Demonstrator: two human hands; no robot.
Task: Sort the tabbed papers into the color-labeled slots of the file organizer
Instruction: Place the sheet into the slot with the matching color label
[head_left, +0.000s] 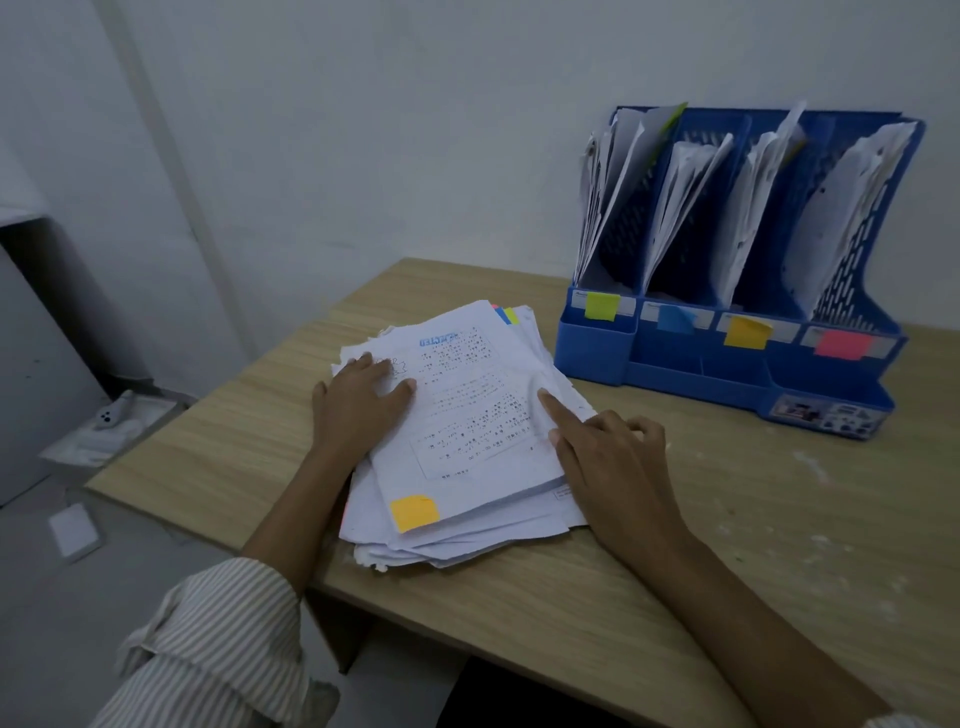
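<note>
1. Left hand (363, 397): lies flat on the left side of the paper stack (462, 441), fingers straight and a little spread, thumb out toward the middle of the top sheet (470, 410). It presses, grips nothing.
2. Right hand (602, 457): rests at the stack's right edge. Index finger extended, tip on the top sheet near its right margin; the other fingers are curled in loosely and hold nothing.
3. Top sheet: printed, text turned away from the person, with an orange tab (414, 512) at its near left corner.
4. Stack: thick, untidy, edges fanned, lying on the wooden surface (675, 571) directly in front of the person. Blue, green and pink tab ends (506, 315) peek out at its far corner.
5. File organizer (727, 358): blue, four slots, standing well to the right of the stack at the far side of the surface, against the wall. Front labels left to right: green label (601, 305), blue label (675, 318), orange label (746, 331), pink label (842, 344). Every slot already holds leaning papers.
6. Left sleeve (218, 644): striped, rolled back at the forearm.
</note>
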